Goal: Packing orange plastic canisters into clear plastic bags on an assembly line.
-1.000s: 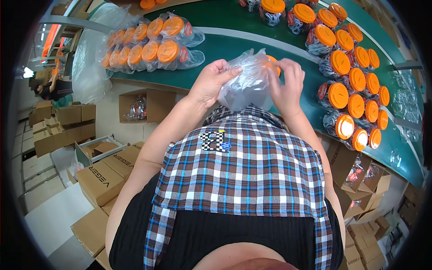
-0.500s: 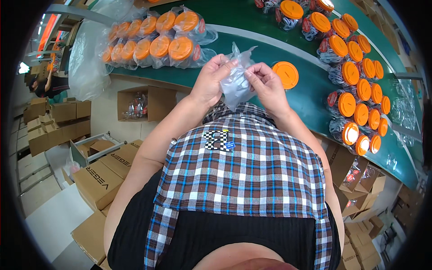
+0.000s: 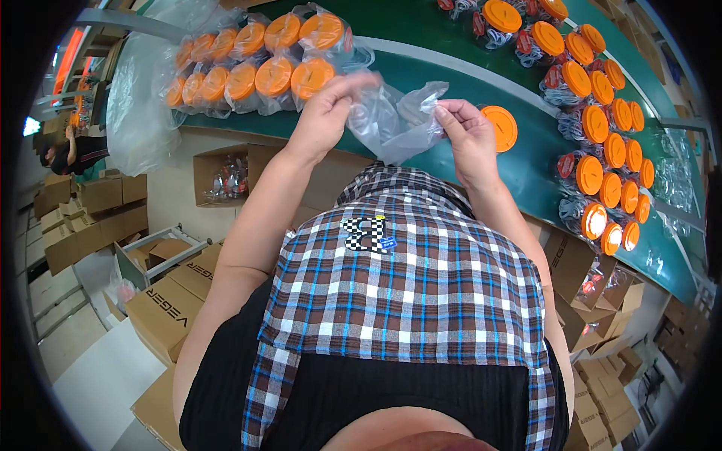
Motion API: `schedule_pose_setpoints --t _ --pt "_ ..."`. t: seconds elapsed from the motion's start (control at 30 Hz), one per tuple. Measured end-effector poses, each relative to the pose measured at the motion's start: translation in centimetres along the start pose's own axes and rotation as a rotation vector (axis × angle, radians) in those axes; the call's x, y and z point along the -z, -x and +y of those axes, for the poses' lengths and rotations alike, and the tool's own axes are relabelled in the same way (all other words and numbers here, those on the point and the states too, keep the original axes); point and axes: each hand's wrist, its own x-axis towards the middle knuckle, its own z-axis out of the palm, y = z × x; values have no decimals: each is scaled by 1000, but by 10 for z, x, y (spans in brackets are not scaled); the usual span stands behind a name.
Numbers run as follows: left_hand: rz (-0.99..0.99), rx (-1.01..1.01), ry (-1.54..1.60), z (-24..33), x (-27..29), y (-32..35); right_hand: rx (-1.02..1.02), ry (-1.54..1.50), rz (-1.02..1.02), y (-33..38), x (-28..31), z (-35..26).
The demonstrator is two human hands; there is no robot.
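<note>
A clear, crumpled plastic bag [image 3: 395, 129] hangs stretched between my hands at the bench's near edge, its mouth spread. My right hand [image 3: 470, 135] pinches one side of it between thumb and fingers. At the other side my left hand [image 3: 325, 119] is closed on the film, its fingertips blurred by motion. An orange screw lid [image 3: 499, 128] faces up just right of my right hand; whatever lies beneath it is hard to see. To the left, two rows of orange-lidded jars [image 3: 312, 77] stand wrapped in clear bags.
Unbagged orange-lidded jars [image 3: 594, 124] holding white cords crowd the right side of the green bench [image 3: 421, 64]. Loose plastic film [image 3: 139, 113] drapes over its left end. Open cartons [image 3: 263, 169] sit below, with closed cardboard boxes [image 3: 169, 304] on the left. Another person [image 3: 71, 154] is far left.
My hands have moved apart, drawing the bunched bag out wide and opening it. My left hand went left, my right hand slightly right. The view shifted a little.
</note>
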Motion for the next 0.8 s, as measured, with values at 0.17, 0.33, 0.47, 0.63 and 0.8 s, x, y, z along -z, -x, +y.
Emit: schedule_pose_setpoints --t 0.17,0.33,0.47,0.63,0.8 --pt "-316 156 -303 7 -3 -11 63 238 -5 0 -16 9" --pt "-376 162 -621 -2 -26 -14 325 584 -72 0 -27 12" --pt "-288 298 -203 -14 -16 -12 226 381 -26 -6 -16 17" --pt "-256 358 -188 -20 -12 -15 148 342 -80 -6 -13 20" --pt "-56 319 74 -19 -26 -18 146 206 -117 -12 -9 13"
